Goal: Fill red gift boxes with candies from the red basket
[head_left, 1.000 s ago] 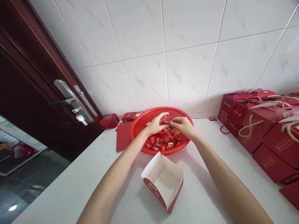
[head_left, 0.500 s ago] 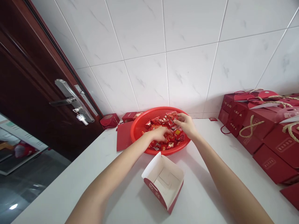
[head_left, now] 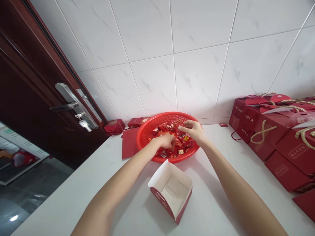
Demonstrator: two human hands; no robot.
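R hand (head_left: 194, 130) pinching red pkt (head_left: 177, 124), L hand (head_left: 166, 141) down amid wrapped sweets (head_left: 180, 151), grip unclear

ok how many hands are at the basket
2: the left hand reaches down among the candies, the right hand holds a packet over the basket, right of it.

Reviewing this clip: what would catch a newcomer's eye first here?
Probably the bright red basket against the wall, heaped with red-wrapped sweets, with the left hand and right hand both in among them. Next, the open, empty box with its pale inside, just in front of the basket, and the dark red gift boxes stacked at the right.
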